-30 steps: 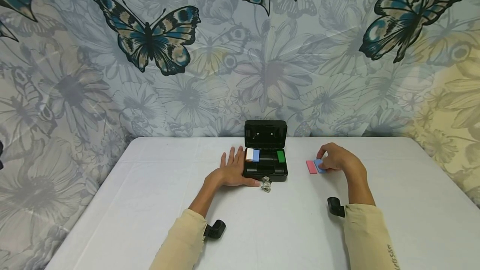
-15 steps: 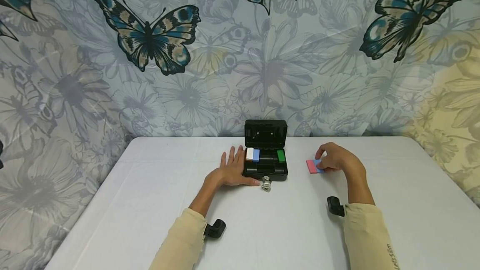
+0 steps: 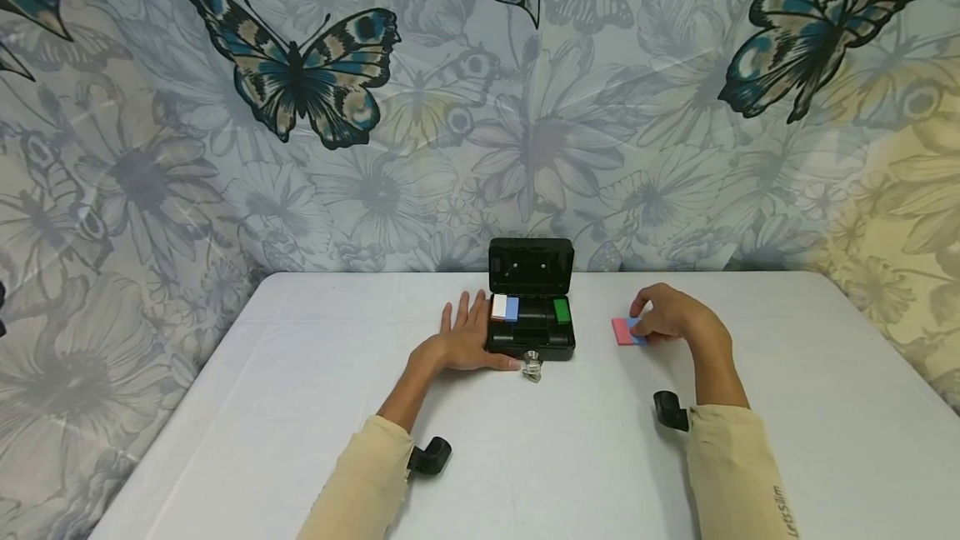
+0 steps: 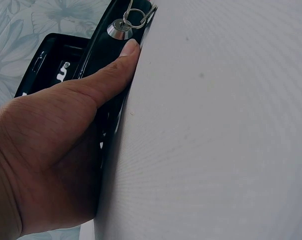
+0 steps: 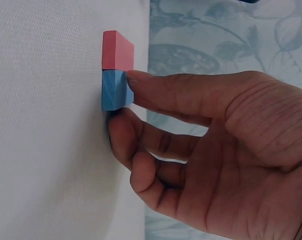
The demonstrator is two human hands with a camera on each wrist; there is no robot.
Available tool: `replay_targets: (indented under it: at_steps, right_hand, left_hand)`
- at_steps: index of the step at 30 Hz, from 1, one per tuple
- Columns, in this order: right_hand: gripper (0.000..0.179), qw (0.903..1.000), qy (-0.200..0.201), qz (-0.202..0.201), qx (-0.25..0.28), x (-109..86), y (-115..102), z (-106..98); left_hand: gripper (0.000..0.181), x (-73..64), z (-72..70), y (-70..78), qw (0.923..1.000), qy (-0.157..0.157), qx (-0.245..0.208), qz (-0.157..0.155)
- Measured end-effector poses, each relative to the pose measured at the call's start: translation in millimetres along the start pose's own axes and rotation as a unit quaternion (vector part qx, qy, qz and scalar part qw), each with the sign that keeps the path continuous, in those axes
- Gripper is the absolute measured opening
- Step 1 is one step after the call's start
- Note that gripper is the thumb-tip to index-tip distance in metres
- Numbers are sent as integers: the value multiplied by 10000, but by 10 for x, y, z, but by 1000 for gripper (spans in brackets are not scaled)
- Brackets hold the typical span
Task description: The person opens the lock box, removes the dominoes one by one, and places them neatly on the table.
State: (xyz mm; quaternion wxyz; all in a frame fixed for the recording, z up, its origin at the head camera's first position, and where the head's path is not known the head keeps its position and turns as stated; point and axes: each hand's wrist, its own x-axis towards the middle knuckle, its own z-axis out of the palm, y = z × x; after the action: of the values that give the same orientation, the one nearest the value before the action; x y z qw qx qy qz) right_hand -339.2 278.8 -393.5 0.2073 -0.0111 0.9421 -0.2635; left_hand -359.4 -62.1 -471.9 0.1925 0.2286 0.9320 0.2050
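In the head view, "LetsSlim" runs lengthwise along the right sleeve point(image 3: 731, 469) in dark letters. The left hand point(image 3: 467, 346) lies flat with spread fingers against the left side of a black box point(image 3: 553, 353), its thumb along the front. The box's lid point(image 3: 531, 267) stands raised. Inside, a white block point(image 3: 499, 307) sits beside a second blue block point(image 3: 512, 309) on the left, with a green block point(image 3: 562, 312) on the right. To the right of the box, on the white table point(image 3: 570, 457), the right hand point(image 3: 672, 315) pinches a blue block point(image 3: 637, 340), partly covering it; a pink block point(image 3: 622, 332) lies against it.

The left wrist view makes out what is only a small silvery cluster from the head: a round metal lock point(image 4: 120, 30) on the box front with a ring point(image 4: 135, 19) hanging at it, the thumb tip just beside.

The right wrist view brings out the blocks' thickness and streaks on the blue block's end. The two blocks touch side by side; the thumb presses the blue one's face, with a curled forefinger at its far side.
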Motion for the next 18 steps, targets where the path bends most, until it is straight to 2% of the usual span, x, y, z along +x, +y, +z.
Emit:
replay_targets:
  at_steps: [11,18]
  right_hand:
    - [38,9999,82,-80,-96,-40,-29,-47]
    - [42,9987,425,-231,-180,-88,-97,-74]
  left_hand:
    - [129,13,22,-13,10000,47,25,-35]
    - [129,6,15,-4,10000,26,60,-45]
